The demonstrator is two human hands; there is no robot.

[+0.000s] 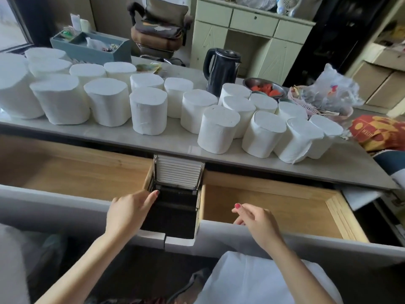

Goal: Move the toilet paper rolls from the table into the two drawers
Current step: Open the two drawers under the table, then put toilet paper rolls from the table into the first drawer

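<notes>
Both drawers are pulled open and I see bare wood inside, left drawer point(72, 172) and right drawer point(269, 207), so dropping in from above looks wide open. The toilet paper rolls point(149, 110) are packed tight along the table point(109, 137), with the black kettle point(221, 69) standing right behind them mid-table.

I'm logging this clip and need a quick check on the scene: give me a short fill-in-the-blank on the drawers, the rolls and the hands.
1. Both drawers, the left drawer and the right drawer, are pulled ____.
2. All the toilet paper rolls stand on the ____.
3. The left hand and the right hand hold ____.
4. Behind the rolls stands a black ____.

Missing words: open; table; nothing; kettle
</notes>
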